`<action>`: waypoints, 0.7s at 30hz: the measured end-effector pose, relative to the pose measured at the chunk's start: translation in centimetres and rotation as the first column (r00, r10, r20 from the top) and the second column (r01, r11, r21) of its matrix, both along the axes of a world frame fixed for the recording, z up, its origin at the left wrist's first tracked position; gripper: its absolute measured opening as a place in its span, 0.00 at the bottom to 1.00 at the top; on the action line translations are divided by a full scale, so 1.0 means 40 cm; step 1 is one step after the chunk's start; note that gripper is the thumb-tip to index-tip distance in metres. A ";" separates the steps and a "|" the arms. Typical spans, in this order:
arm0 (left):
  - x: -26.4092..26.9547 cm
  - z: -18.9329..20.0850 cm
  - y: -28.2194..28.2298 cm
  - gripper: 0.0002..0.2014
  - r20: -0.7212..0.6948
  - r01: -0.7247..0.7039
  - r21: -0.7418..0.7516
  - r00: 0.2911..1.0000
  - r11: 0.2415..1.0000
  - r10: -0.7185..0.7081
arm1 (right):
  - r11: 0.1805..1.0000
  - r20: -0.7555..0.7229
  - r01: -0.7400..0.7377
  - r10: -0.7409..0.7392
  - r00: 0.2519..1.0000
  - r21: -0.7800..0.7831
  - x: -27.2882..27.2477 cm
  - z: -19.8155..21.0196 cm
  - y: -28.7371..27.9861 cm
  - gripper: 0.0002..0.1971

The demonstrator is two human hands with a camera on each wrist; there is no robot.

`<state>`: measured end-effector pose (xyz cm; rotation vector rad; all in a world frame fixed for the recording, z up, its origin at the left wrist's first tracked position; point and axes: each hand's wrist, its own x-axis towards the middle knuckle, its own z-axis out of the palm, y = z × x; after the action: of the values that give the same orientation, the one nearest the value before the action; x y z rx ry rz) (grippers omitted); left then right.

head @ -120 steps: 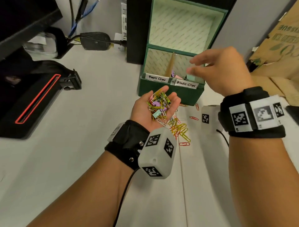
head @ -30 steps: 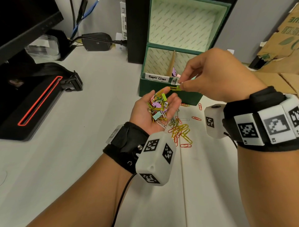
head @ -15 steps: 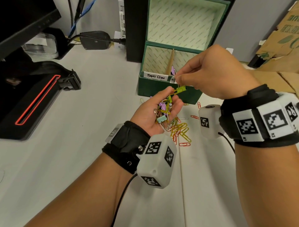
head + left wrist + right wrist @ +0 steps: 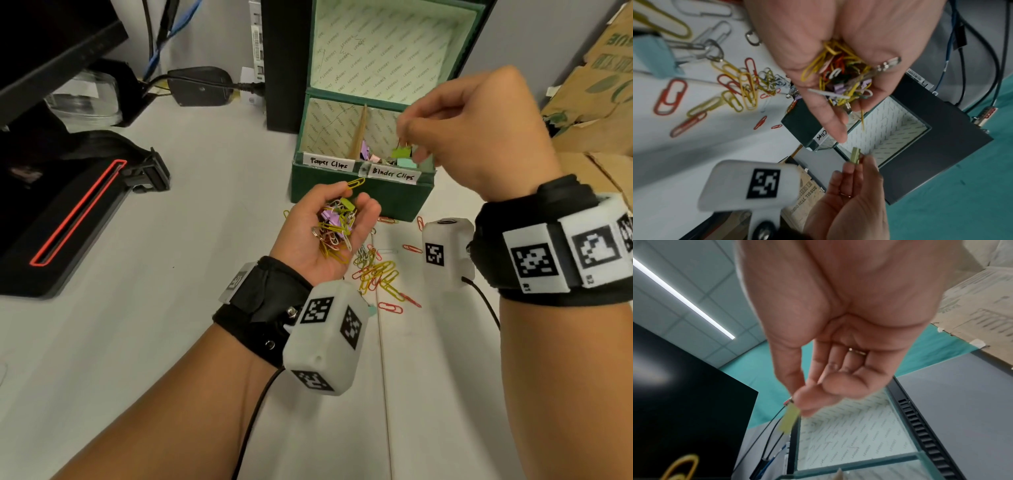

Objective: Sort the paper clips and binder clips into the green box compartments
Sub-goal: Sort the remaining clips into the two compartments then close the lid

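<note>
Your green box (image 4: 359,197) stands open on the worktop (image 4: 171,240) at 12 o'clock from your hands, its lid upright behind it. A card divider splits it: the left compartment, labelled "Paper Clips", shows no contents from here; the right one, labelled "Binder Clips", holds a few pastel binder clips (image 4: 375,158). Your right hand (image 4: 479,137) hovers over that right compartment, its grip pinched on a green binder clip (image 4: 401,151). Your left hand (image 4: 329,233) lies palm up at 6 o'clock from the box, fingers cupped round a mixed heap of clips (image 4: 334,222). Loose paper clips (image 4: 380,274) lie on the worktop at 3 o'clock from it.
</note>
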<state>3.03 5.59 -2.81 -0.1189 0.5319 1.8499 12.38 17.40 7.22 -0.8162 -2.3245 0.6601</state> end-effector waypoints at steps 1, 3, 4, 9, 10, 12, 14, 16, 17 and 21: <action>0.004 0.003 -0.002 0.15 -0.009 0.012 0.015 1.000 1.000 -0.012 | 1.000 -0.048 0.030 -0.031 0.998 -0.003 -0.003 -0.001 0.005 0.04; 0.008 0.007 -0.006 0.11 -0.028 0.035 0.034 0.999 0.999 -0.034 | 0.997 -0.119 0.082 -0.081 0.990 -0.002 -0.008 -0.005 0.016 0.04; 0.007 0.007 -0.007 0.10 -0.032 0.037 0.039 0.999 0.999 -0.036 | 0.995 -0.132 0.096 -0.094 0.987 0.011 -0.010 -0.008 0.021 0.04; -0.003 -0.004 -0.008 0.20 -0.002 0.023 0.037 1.000 0.999 -0.023 | 0.997 0.197 0.038 -0.049 0.979 0.062 -0.008 -0.028 0.023 0.04; -0.005 -0.005 -0.008 0.21 0.006 0.019 0.034 1.000 0.999 -0.019 | 0.999 0.256 0.002 -0.013 0.966 0.045 -0.008 -0.027 0.019 0.07; -0.007 -0.007 -0.008 0.22 0.019 0.015 0.035 1.000 0.999 -0.015 | 0.996 0.327 -0.094 0.089 0.941 0.001 -0.007 -0.017 0.000 0.09; -0.009 -0.006 -0.009 0.21 0.015 -0.013 0.023 1.000 1.000 0.013 | 0.978 0.358 -0.196 0.206 0.911 -0.064 -0.006 0.000 -0.028 0.08; -0.005 -0.002 -0.013 0.24 0.002 -0.016 0.034 1.000 0.999 0.016 | 0.951 0.366 -0.284 0.310 0.877 -0.125 -0.003 0.017 -0.058 0.06; -0.002 -0.002 -0.013 0.26 -0.004 -0.022 0.053 1.000 0.998 0.022 | 0.936 0.377 -0.321 0.352 0.857 -0.144 -0.001 0.024 -0.073 0.06; 0.005 0.003 -0.025 0.30 -0.116 -0.062 -0.018 0.991 0.998 0.060 | 0.888 0.496 -0.441 0.443 0.747 -0.129 -0.006 0.024 -0.135 0.08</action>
<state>3.22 4.59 -2.68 -0.0435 0.6349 1.9194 12.15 11.99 8.20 -0.4648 -3.0651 0.7005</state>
